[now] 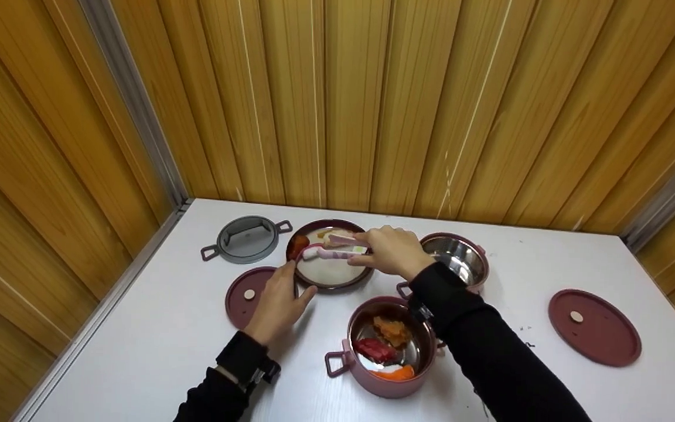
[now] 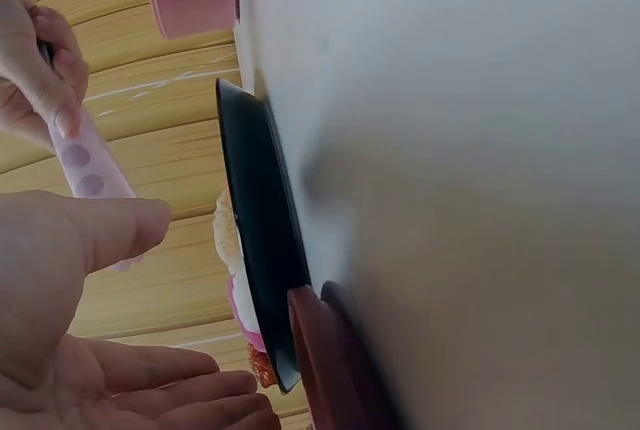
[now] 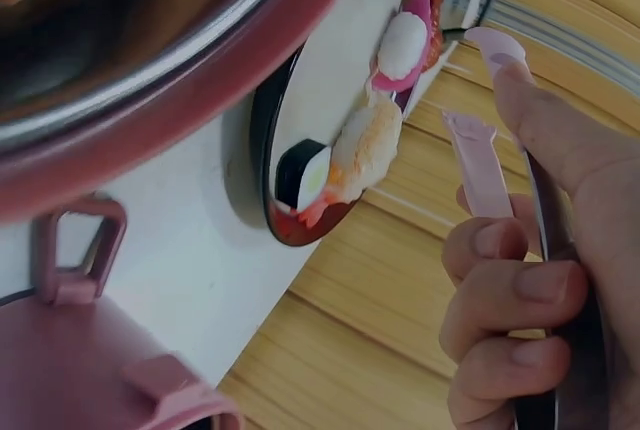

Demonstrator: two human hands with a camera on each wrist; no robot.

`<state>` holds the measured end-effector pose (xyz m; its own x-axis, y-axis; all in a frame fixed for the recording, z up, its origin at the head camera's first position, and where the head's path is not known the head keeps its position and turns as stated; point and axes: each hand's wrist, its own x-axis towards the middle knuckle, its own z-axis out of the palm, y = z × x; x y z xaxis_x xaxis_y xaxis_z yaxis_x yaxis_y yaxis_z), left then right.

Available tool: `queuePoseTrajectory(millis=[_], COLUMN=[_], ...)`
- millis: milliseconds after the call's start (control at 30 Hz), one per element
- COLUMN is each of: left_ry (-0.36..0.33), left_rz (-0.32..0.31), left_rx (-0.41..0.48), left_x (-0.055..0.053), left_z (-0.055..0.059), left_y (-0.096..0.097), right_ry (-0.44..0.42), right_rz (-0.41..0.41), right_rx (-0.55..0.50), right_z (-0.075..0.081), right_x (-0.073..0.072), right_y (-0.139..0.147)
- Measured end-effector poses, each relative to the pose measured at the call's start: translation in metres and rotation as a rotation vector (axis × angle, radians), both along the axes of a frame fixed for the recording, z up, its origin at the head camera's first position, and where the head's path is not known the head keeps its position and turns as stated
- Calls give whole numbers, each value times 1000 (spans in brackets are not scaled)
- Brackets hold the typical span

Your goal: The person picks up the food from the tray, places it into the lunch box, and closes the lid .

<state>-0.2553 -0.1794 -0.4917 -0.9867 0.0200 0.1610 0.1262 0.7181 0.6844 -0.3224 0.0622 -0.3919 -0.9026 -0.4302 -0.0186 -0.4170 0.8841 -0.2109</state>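
Observation:
My right hand (image 1: 396, 249) grips a pair of tongs (image 1: 337, 254) with pale pink ends and dark handles, held above a round dark-rimmed plate (image 1: 329, 274). In the right wrist view the tong tips stand apart with nothing between them. On the plate lie toy foods: a white and pink piece (image 3: 402, 45), a tan and white piece (image 3: 365, 145), a black-wrapped roll (image 3: 300, 175) and a reddish-brown piece (image 1: 299, 245). My left hand (image 1: 279, 302), fingers extended and thumb spread, is at the plate's near left edge, holding nothing.
A pink pot (image 1: 384, 385) in front holds red, orange and orange-brown food pieces. Behind my right wrist stands another steel-lined pot (image 1: 457, 258). A grey lid (image 1: 248, 243) lies back left, a dark red lid (image 1: 238, 299) beside my left hand, another red lid (image 1: 601, 331) far right.

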Motion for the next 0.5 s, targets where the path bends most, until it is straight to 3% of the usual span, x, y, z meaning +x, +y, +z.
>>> queuePoseTrajectory(millis=[267, 433, 500], left_ry=[-49, -53, -24], left_rz=[17, 16, 16], left_rx=[-28, -15, -28], left_x=[-6, -7, -13], left_z=[-1, -2, -14], left_y=[2, 0, -4], right_ry=[58, 85, 90], right_rz=[3, -18, -13], right_rx=[79, 67, 54], right_z=[-4, -13, -17], right_x=[-10, -16, -18], right_y=[-30, -41, -44])
